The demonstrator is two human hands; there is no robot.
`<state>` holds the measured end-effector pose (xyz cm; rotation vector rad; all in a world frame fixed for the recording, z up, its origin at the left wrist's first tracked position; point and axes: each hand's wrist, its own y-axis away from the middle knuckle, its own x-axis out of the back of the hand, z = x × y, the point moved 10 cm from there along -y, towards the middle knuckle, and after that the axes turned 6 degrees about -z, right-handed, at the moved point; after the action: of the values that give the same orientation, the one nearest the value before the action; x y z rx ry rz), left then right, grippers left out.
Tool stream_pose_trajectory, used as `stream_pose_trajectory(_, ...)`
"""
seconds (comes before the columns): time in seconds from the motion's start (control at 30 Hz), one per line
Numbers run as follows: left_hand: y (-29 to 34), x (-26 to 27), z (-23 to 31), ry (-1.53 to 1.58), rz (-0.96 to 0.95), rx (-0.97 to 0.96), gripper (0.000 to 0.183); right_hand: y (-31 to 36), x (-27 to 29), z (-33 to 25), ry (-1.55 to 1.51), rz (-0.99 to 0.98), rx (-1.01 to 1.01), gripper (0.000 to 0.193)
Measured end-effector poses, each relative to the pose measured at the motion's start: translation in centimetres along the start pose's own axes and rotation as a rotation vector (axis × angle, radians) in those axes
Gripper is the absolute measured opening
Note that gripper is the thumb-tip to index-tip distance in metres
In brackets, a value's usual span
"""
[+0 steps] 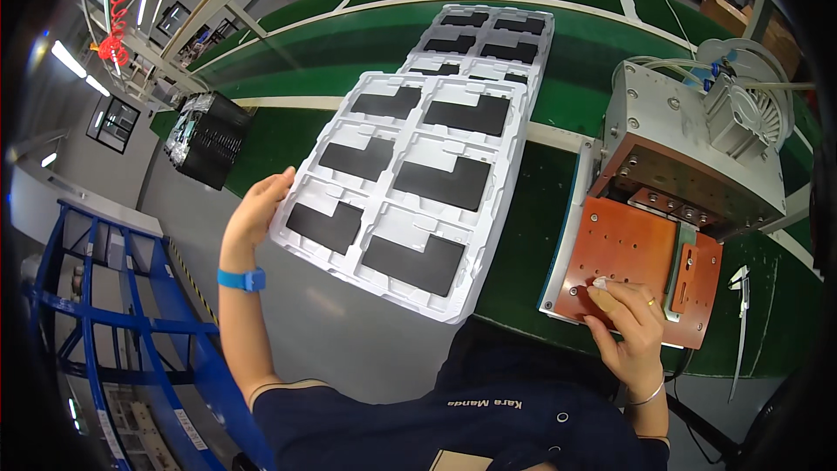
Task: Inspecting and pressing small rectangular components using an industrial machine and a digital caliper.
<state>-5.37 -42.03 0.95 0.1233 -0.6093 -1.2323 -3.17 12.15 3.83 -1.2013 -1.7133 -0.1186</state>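
Observation:
My left hand (261, 202) grips the left edge of a white plastic tray (490, 231), thumb and fingers at its rim. Several flat black notched sheets (414, 263) lie in the tray's compartments. This tray sits tilted, its near end jutting past the green bench over the floor. My right hand (629, 324) hovers over or rests on the orange plate (610, 244) of a bench machine (689, 135); contact is hard to tell. Its fingers stretch left, with the thumb apart. Something small and whitish covers or touches a fingertip; I cannot make out what it is.
Behind the first tray, another white tray (542, 45) holds similar black sheets. A caliper (739, 292) lies right of the machine. Black stacked parts (211, 141) stand at the bench's left end. A blue metal rack (131, 321) is on the left.

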Motion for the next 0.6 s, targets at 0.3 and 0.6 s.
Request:
stream_pose_trajectory(0.3,-4.7,-1.4,1.9,0.164,-0.253,-0.306,0.05,0.2,0.1,0.5,0.045,0.005,0.015,0.029)
stream_pose_trajectory(0.6,-12.7,-7.9,13.9,0.236,-0.417,-0.479,0.045,-0.1,0.2,0.1,0.145,0.04,-0.003,0.031)
